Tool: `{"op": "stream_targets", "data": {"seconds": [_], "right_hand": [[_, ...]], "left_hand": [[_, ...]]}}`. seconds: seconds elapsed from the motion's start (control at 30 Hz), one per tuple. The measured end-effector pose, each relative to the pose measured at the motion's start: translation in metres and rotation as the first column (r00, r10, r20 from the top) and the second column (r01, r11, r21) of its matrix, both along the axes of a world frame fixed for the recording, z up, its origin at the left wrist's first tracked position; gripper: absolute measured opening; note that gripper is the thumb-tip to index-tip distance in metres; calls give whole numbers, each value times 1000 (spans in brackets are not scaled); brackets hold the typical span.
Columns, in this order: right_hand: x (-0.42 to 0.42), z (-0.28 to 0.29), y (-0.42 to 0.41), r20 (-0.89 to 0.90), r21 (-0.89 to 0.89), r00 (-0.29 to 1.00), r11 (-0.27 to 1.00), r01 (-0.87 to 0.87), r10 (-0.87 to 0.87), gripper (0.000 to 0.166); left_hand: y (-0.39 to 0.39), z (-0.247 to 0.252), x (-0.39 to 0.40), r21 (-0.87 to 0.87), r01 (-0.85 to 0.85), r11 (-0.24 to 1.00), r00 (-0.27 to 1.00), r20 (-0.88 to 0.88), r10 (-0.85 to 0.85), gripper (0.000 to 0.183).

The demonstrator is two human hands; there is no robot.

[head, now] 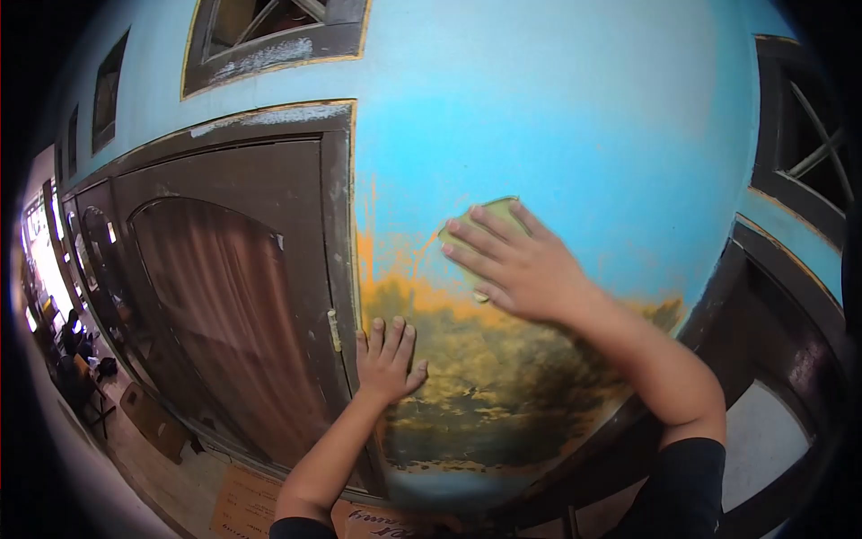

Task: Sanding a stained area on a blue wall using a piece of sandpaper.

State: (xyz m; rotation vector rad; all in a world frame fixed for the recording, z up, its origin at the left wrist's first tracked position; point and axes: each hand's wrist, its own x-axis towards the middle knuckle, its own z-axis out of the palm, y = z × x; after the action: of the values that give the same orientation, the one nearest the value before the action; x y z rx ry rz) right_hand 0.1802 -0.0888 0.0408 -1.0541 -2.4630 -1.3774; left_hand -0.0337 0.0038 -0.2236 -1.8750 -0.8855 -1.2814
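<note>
A painted wall [566, 135] fills the middle, blue above, with orange and mottled dark, yellowish patches lower down. My right hand [515, 259] presses a flat, pale green sheet [506, 210], possibly sandpaper, against the wall near the lower edge of the blue. Its fingers lie spread over the sheet, whose rim shows around them. Lower and to the left, my left hand [389, 360] rests on the wall beside the door frame, fingers apart and holding nothing.
A brown wooden door [269, 162] with a curtained pane and a handle [334, 330] stands at left. Dark-framed windows [269, 57] are above and at right. Printed cardboard [246, 502] and a folded brown chair [153, 421] are low at left.
</note>
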Motion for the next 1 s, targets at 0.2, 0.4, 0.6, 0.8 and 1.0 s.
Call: {"op": "stream_targets", "data": {"seconds": [0.2, 0.4, 0.6, 0.8, 1.0], "right_hand": [[-3, 109, 27, -246, 545, 969, 830, 121, 19, 59], [-64, 49, 46, -216, 365, 972, 931, -4, 89, 62], [-76, 14, 45, 87, 35, 981, 984, -177, 173, 65], [-97, 149, 31, -210, 448, 970, 894, -17, 123, 58], [-104, 57, 64, -49, 336, 975, 923, -188, 217, 59]], "left_hand": [[0, -8, 1, 37, -5, 999, 1000, 12, 4, 57], [2, -16, 0, 50, 1, 999, 1000, 29, -3, 55], [2, -20, -1, 58, 4, 998, 1000, -11, -3, 57], [2, -21, -1, 71, 29, 997, 1000, 2, -29, 58], [3, -19, -1, 60, 23, 998, 1000, 4, -23, 59]]}}
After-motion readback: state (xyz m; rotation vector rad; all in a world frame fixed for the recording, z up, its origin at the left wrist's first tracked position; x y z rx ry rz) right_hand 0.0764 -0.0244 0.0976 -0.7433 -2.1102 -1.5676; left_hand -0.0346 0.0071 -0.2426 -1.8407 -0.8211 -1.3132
